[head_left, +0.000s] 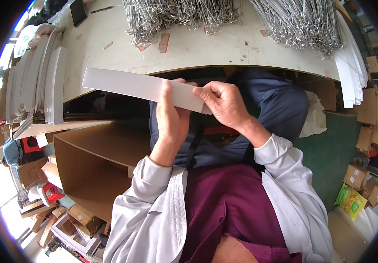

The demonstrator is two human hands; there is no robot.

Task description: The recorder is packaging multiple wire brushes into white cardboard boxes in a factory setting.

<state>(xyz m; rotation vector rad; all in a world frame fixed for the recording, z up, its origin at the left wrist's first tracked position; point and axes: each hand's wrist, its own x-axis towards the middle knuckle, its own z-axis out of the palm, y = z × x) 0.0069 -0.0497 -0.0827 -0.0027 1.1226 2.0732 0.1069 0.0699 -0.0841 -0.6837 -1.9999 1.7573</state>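
A long, narrow white cardboard box (125, 83) is held above my lap, near the table's front edge. It slants from upper left down to the right. My left hand (171, 111) is closed around the box past its middle, with the thumb on top and the fingers behind. My right hand (225, 103) pinches the box's right end between thumb and fingers, where a small flap (206, 109) shows. What lies inside the box is hidden.
Metal wire pieces with looped ends (180, 19) lie in bundles on the white table (110, 55), with another bundle (300, 26) farther right. Flat white boxes stand stacked at the left (35, 79) and right (351, 65). A large open carton (97, 149) is beside my left arm.
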